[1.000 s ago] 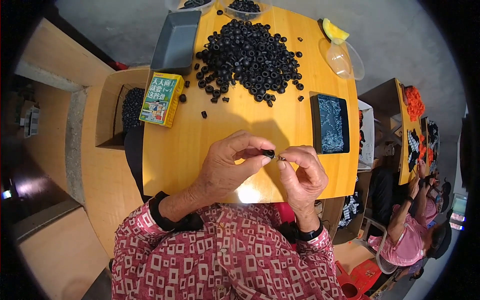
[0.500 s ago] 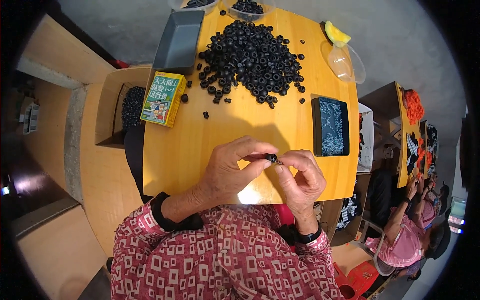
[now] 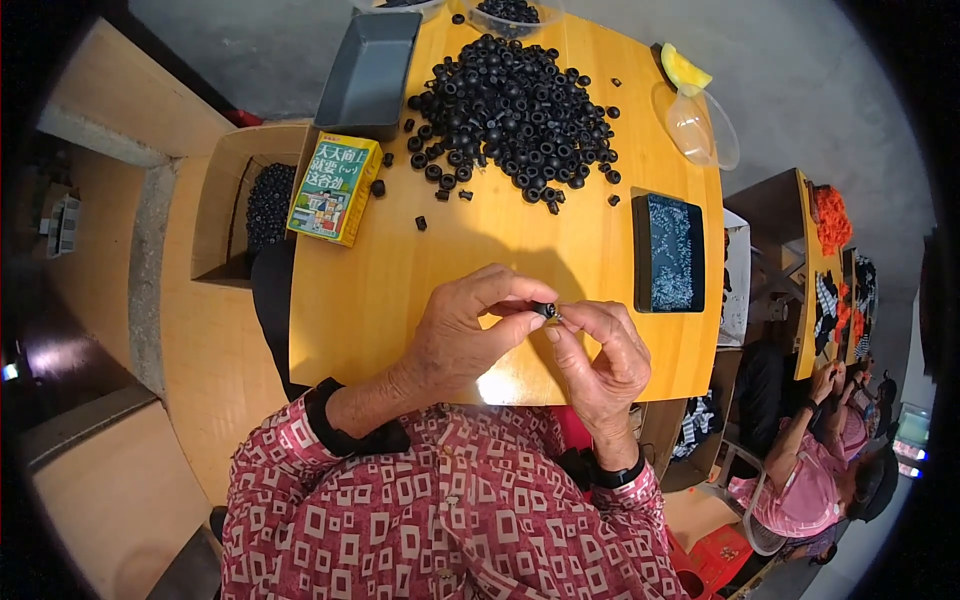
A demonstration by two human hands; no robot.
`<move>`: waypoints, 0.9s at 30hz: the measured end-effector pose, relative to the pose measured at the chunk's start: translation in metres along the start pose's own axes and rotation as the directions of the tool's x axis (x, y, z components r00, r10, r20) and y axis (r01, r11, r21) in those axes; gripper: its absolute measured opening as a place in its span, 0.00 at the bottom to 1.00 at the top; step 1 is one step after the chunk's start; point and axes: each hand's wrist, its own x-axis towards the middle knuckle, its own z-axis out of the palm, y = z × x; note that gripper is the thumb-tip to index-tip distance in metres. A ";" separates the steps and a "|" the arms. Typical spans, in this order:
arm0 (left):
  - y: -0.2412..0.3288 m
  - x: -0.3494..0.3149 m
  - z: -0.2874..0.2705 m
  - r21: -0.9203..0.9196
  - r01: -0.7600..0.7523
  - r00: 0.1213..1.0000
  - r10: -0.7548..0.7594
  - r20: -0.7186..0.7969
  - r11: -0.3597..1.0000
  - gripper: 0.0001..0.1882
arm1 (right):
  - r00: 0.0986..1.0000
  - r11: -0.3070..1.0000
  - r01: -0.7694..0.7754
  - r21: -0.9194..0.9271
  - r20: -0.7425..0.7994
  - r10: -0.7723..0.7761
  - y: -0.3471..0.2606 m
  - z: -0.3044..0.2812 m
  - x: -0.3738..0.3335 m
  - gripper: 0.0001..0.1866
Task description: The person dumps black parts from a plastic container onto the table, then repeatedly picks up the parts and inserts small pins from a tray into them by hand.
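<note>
- At the centre of the frame, over a yellow wooden table (image 3: 350, 300): small black part (image 3: 545, 309), pinched between thumb and fingertips of the left hand (image 3: 470, 325).
- Just right of it: right hand (image 3: 608, 350), thumb and forefinger close to the part's end; too small to tell whether gripping anything.
- Upper centre: large heap of black pieces (image 3: 520, 120).
- Right of centre: dark tray (image 3: 639, 255) of tiny pale bits.
- Upper left: grey bin (image 3: 368, 70), above a yellow-and-green box (image 3: 335, 190).
</note>
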 end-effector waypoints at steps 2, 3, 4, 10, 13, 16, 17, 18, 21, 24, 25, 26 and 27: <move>-0.001 -0.001 0.001 -0.052 0.023 1.000 -0.024 -0.018 0.998 0.14 | 1.000 1.000 0.016 -0.008 0.005 -0.016 0.003 0.000 0.000 0.11; -0.002 -0.003 0.001 -0.048 0.039 0.999 -0.040 -0.014 0.998 0.14 | 0.999 0.999 0.032 -0.015 0.009 -0.032 0.004 0.001 0.000 0.10; -0.002 -0.003 0.001 -0.043 0.055 0.998 -0.056 -0.010 0.998 0.14 | 0.999 0.999 0.032 -0.015 0.011 -0.032 0.003 0.001 0.000 0.10; -0.005 -0.004 0.000 0.067 -0.013 0.999 0.015 -0.032 0.998 0.14 | 0.990 0.974 0.138 -0.181 0.052 -0.130 -0.001 0.000 0.005 0.10; -0.005 -0.005 -0.001 0.088 -0.011 0.999 0.014 -0.033 0.996 0.14 | 0.979 0.945 0.193 -0.266 0.112 -0.168 -0.003 0.000 0.006 0.11; -0.008 -0.005 -0.001 -0.016 0.022 0.999 -0.023 -0.036 1.000 0.13 | 0.982 0.956 0.174 -0.236 0.118 -0.150 -0.005 0.001 0.005 0.11; -0.009 -0.006 -0.001 -0.017 0.023 0.999 -0.023 -0.036 1.000 0.13 | 0.986 0.964 0.150 -0.221 0.100 -0.131 -0.004 0.001 0.003 0.12; -0.011 -0.006 -0.001 -0.034 0.043 0.999 -0.044 -0.028 0.999 0.13 | 0.990 0.971 0.127 -0.204 0.082 -0.112 -0.003 0.001 0.002 0.12; -0.010 -0.007 0.000 -0.059 0.078 0.996 -0.080 -0.030 0.995 0.12 | 0.986 0.968 0.151 -0.199 0.095 -0.135 0.001 0.000 0.000 0.12; -0.012 -0.007 0.000 -0.087 0.104 0.994 -0.107 -0.037 0.991 0.11 | 0.975 0.956 0.197 -0.216 0.144 -0.169 0.004 0.000 0.000 0.11; -0.014 -0.008 -0.001 -0.107 0.115 0.992 -0.119 -0.033 0.988 0.11 | 0.975 0.956 0.198 -0.216 0.144 -0.169 0.003 -0.001 0.001 0.11; -0.015 -0.009 -0.002 -0.106 0.116 0.992 -0.120 -0.036 0.988 0.11 | 0.969 0.952 0.216 -0.219 0.166 -0.181 0.001 -0.001 0.002 0.11; -0.016 -0.009 -0.003 -0.117 0.145 0.989 -0.149 -0.019 0.982 0.11 | 0.963 0.947 0.234 -0.222 0.189 -0.194 0.001 -0.001 0.002 0.11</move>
